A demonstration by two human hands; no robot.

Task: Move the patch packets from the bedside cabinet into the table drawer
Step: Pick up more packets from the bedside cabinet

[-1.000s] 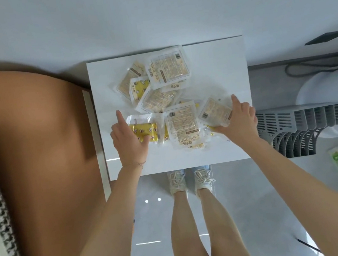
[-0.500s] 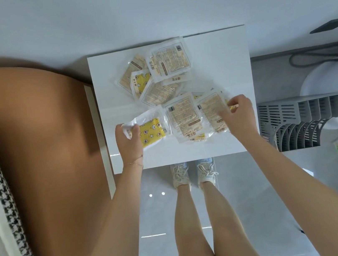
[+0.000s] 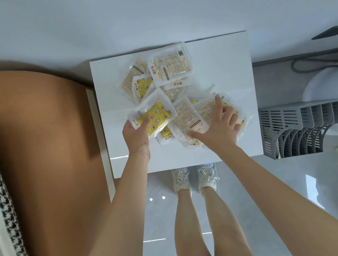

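Yellow packet (image 3: 158, 116) now over packets (image 3: 186, 117), in grip of left hand (image 3: 135, 134); right hand (image 3: 221, 130) released, flat on them

Both bare arms reach forward from the lower edge of the view, elbows nearly straight. The left hand (image 3: 136, 135) pinches the near corner of a yellow patch packet (image 3: 157, 116), thumb on top (a thin bracelet circles that wrist). The right hand (image 3: 222, 128) lies palm down, fingers straight and spread, thumb stretched leftward, pressing on overlapping patch packets (image 3: 186, 116).
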